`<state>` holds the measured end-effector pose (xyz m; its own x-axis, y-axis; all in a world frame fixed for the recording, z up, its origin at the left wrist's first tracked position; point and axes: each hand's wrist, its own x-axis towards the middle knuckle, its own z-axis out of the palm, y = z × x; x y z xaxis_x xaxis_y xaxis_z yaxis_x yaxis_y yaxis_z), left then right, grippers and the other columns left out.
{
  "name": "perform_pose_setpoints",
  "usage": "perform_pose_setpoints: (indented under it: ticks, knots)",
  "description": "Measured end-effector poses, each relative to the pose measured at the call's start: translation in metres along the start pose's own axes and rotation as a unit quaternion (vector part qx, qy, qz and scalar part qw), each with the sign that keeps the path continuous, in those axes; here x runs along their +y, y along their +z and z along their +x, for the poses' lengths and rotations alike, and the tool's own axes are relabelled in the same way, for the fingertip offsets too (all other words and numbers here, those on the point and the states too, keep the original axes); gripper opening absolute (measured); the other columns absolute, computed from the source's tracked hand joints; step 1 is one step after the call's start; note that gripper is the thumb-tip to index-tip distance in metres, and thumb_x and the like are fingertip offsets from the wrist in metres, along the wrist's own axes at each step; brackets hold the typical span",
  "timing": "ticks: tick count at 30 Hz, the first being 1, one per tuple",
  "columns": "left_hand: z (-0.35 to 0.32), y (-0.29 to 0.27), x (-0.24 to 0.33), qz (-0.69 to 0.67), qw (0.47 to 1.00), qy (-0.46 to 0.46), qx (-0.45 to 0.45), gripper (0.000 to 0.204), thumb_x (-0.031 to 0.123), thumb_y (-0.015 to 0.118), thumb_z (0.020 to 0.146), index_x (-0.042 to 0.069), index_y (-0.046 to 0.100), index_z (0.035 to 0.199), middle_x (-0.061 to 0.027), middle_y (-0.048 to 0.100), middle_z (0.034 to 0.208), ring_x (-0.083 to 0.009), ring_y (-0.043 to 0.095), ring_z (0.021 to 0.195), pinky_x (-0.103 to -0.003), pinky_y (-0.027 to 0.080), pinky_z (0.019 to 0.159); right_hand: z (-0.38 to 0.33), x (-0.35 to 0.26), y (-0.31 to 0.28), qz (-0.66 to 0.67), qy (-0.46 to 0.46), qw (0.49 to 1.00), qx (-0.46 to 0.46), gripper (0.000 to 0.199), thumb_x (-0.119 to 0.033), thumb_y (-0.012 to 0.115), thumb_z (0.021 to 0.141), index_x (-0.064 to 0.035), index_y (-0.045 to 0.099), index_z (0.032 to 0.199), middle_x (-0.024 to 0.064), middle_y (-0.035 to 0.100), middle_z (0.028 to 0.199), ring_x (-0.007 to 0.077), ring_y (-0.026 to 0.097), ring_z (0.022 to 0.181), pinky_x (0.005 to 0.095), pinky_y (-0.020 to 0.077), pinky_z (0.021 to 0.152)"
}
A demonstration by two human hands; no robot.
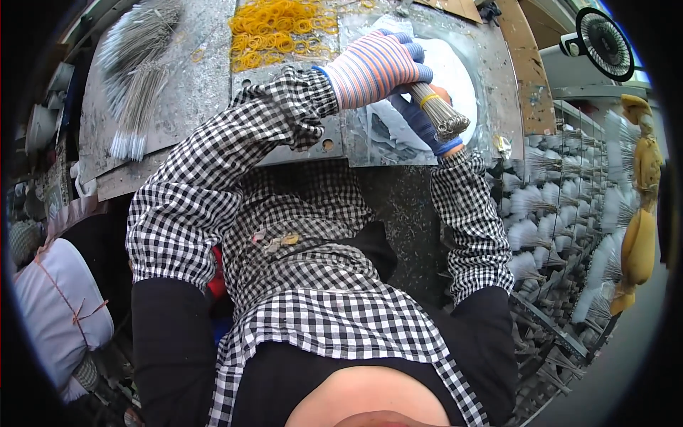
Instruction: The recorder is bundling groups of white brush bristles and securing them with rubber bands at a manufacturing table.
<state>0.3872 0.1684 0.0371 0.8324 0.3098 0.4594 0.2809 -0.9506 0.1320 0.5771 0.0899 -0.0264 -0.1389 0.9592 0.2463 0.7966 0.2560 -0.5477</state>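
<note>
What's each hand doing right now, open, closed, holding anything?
Left hand: closed on the wire bundle.
Right hand: mostly hidden under the bundle, grip closed on it too.

2 gloved hands (398,85), 1 wire bundle (441,112), 1 fan (605,43)

Worktop centre: your left hand (377,67) and right hand (420,121) crowd the metal plate (356,142) around the bundle of thin rods (440,112); little room between them.
Ahead: the heap of yellow rubber bands (281,32) blocks a straight reach forward.
Far left: loose rods with white tips (135,78) lie fanned across the bench (you could pass only over them).
Between heap and rods: a bare grey strip (203,78) gives you a lane.
Right: racks of bristle tufts (562,213) stand close by your right sleeve.
Upper right: small fan (605,43), well apart.
</note>
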Motion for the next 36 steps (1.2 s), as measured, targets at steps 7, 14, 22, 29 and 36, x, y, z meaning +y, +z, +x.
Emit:
perform_pose_setpoints:
  ticks: [7, 14, 22, 29, 36]
  knots:
    - [-0.005, 0.010, -0.004, -0.002, 1.000, 0.020, 0.022, 0.038, 0.012, 0.080, 0.074, 0.021, 0.069, 0.110, -0.0055, 0.067, 0.107, -0.0291, 0.066, 0.106, -0.040, 0.055, 0.090, -0.005, 0.001, 0.007, 0.016, 0.015, 1.000, 0.010, 0.024, -0.029, 0.081, 0.086, -0.0087, 0.072, 0.096, 0.0059, 0.070, 0.074, 0.0172, 0.067, 0.063, 0.0327, 0.0506, 0.059]
    - [-0.005, 0.011, 0.003, 0.005, 1.000, -0.005, -0.001, 0.039, 0.012, 0.080, 0.074, 0.021, 0.069, 0.110, -0.0032, 0.066, 0.106, -0.0273, 0.065, 0.105, -0.040, 0.054, 0.090, -0.009, 0.003, 0.004, 0.030, 0.007, 1.000, -0.004, 0.024, -0.024, 0.080, 0.087, -0.0053, 0.072, 0.100, 0.0065, 0.072, 0.079, 0.0160, 0.069, 0.068, 0.0300, 0.0529, 0.062]
    - [-0.005, 0.015, 0.000, 0.008, 1.000, 0.004, 0.008, 0.039, 0.012, 0.080, 0.075, 0.020, 0.068, 0.111, -0.0043, 0.067, 0.107, -0.0278, 0.066, 0.105, -0.039, 0.055, 0.089, -0.010, 0.006, 0.007, 0.068, 0.000, 0.998, 0.008, 0.027, -0.025, 0.080, 0.087, -0.0058, 0.071, 0.102, 0.0069, 0.073, 0.084, 0.0160, 0.070, 0.072, 0.0302, 0.0543, 0.065]
    - [-0.005, 0.005, 0.001, -0.053, 0.997, -0.010, 0.048, 0.039, 0.012, 0.082, 0.072, 0.018, 0.069, 0.109, -0.0069, 0.067, 0.106, -0.0298, 0.065, 0.103, -0.041, 0.054, 0.090, -0.009, 0.015, 0.010, -0.045, -0.010, 0.999, 0.008, 0.028, -0.030, 0.078, 0.087, -0.0080, 0.072, 0.103, 0.0111, 0.075, 0.092, 0.0263, 0.073, 0.083, 0.0361, 0.0574, 0.073]
    - [-0.081, -0.035, 0.026, -0.448, 0.822, -0.274, 0.220, 0.023, -0.002, 0.073, 0.089, 0.005, 0.065, 0.108, -0.0082, 0.069, 0.106, -0.0184, 0.067, 0.100, -0.033, 0.055, 0.086, 0.005, -0.103, -0.031, -0.012, -0.083, 0.992, 0.094, 0.021, -0.020, 0.079, 0.083, -0.0092, 0.074, 0.101, 0.0094, 0.074, 0.088, 0.0271, 0.070, 0.072, 0.0366, 0.0557, 0.065]
